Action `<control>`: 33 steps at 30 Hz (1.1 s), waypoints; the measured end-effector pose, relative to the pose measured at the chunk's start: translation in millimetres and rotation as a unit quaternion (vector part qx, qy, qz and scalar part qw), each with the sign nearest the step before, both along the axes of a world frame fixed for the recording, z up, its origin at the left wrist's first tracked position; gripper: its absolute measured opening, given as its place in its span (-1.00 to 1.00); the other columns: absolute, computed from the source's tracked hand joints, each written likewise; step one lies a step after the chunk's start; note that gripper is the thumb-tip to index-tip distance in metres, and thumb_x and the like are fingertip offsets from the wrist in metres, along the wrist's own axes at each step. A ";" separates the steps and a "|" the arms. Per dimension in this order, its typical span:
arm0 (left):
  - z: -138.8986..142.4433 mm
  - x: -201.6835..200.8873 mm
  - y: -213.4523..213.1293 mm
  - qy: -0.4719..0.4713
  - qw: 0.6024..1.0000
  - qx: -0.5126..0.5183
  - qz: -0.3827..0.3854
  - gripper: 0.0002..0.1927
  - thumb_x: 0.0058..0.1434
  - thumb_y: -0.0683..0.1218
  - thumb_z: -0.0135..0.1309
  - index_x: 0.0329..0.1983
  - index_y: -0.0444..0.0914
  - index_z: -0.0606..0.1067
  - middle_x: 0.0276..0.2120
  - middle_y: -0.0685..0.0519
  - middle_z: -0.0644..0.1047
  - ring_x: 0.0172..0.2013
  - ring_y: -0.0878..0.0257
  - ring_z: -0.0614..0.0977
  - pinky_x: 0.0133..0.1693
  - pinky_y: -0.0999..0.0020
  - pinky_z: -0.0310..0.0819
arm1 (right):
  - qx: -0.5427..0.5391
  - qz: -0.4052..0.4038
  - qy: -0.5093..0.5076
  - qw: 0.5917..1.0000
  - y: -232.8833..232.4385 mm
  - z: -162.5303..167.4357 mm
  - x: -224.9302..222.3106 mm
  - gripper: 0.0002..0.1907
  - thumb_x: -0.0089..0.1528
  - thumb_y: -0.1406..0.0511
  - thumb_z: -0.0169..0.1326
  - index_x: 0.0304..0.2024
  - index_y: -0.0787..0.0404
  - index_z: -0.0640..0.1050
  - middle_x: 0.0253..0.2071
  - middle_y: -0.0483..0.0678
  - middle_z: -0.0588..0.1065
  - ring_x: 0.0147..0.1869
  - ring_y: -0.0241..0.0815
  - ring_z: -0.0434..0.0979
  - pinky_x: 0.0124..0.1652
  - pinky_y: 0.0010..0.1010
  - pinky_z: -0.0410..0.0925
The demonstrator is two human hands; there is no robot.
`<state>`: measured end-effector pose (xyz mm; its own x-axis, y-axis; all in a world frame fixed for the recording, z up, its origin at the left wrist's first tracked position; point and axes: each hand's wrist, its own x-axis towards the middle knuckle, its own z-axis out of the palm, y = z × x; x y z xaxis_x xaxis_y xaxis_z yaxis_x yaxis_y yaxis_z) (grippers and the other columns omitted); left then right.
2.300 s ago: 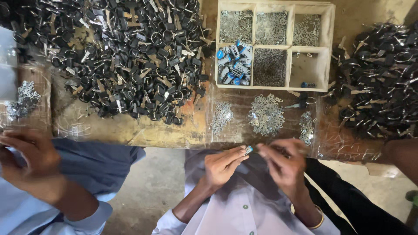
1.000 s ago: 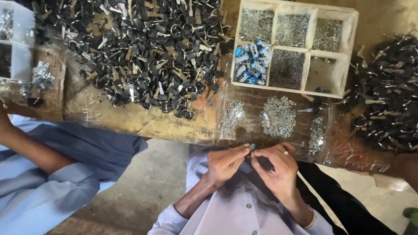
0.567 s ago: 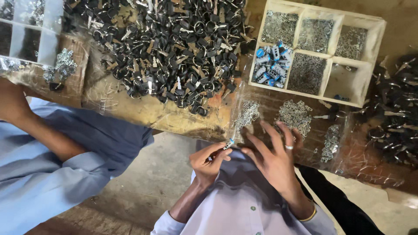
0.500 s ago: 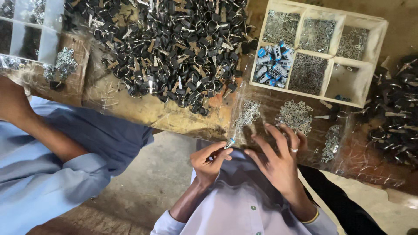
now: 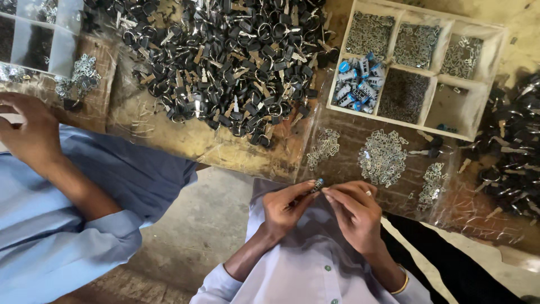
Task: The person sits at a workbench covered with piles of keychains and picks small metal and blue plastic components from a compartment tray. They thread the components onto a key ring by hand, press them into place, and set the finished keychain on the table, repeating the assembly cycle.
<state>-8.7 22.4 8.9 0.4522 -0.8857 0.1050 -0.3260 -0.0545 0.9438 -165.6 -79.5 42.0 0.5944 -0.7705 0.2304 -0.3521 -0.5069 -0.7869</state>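
A small metal part (image 5: pixel 318 184) (perhaps a key barrel, too small to tell) is pinched between the left hand (image 5: pixel 284 205) and right hand (image 5: pixel 351 211), fingertips closed on it, just below the table (image 5: pixel 185 141) edge, near the clip piles (image 5: pixel 383 156).

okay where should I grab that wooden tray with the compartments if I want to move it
Best guess: take the wooden tray by its two short end walls, one of the hands on each, coming in from the sides. The outer rim stands up bare there, while the compartments hold loose small parts, so keep it level.
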 end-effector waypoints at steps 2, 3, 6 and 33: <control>3.5 2.1 -1.1 -0.010 1.000 -0.010 -0.013 -0.66 0.19 -0.30 0.33 0.04 -0.32 0.60 -0.09 -0.06 0.68 -0.25 0.28 0.76 -0.27 0.43 0.66 | 0.003 0.004 0.005 1.000 -1.9 4.1 5.7 -0.76 0.14 0.45 0.29 -0.14 0.16 0.65 -0.21 -0.11 0.61 -0.15 -0.15 0.58 -0.04 -0.37 0.25; 5.0 2.3 -1.8 -0.020 1.000 -0.001 -0.014 -0.66 0.16 -0.30 0.34 0.01 -0.32 0.61 -0.10 -0.06 0.69 -0.31 0.28 0.75 -0.32 0.44 0.63 | 0.007 -0.003 -0.001 1.000 -3.0 5.4 8.1 -0.76 0.13 0.44 0.30 -0.14 0.16 0.64 -0.21 -0.11 0.62 -0.16 -0.17 0.58 -0.04 -0.38 0.25; 6.8 4.1 -5.3 -0.056 0.998 -0.027 -0.023 -0.68 0.16 -0.32 0.33 -0.01 -0.30 0.61 -0.10 -0.06 0.69 -0.31 0.22 0.76 -0.34 0.44 0.62 | 0.017 -0.021 -0.005 1.000 -4.7 6.8 13.9 -0.75 0.10 0.43 0.33 -0.17 0.17 0.62 -0.23 -0.14 0.62 -0.22 -0.23 0.57 -0.06 -0.41 0.25; -13.8 -0.6 12.5 0.148 0.989 -0.007 0.027 -0.76 0.23 -0.34 0.26 -0.03 -0.41 0.61 -0.09 -0.15 0.69 -0.35 0.30 0.75 -0.38 0.50 0.64 | -0.036 0.022 0.076 0.996 -4.4 -13.1 -18.3 -0.79 0.14 0.35 0.32 -0.16 0.08 0.68 -0.13 -0.16 0.63 0.05 -0.23 0.52 0.17 -0.24 0.16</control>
<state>-9.2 35.0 -4.9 0.5117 -0.8587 -0.0267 -0.0319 -0.0501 0.9982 -183.9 -83.8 28.9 0.6598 -0.7273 0.1890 -0.4399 -0.5778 -0.6875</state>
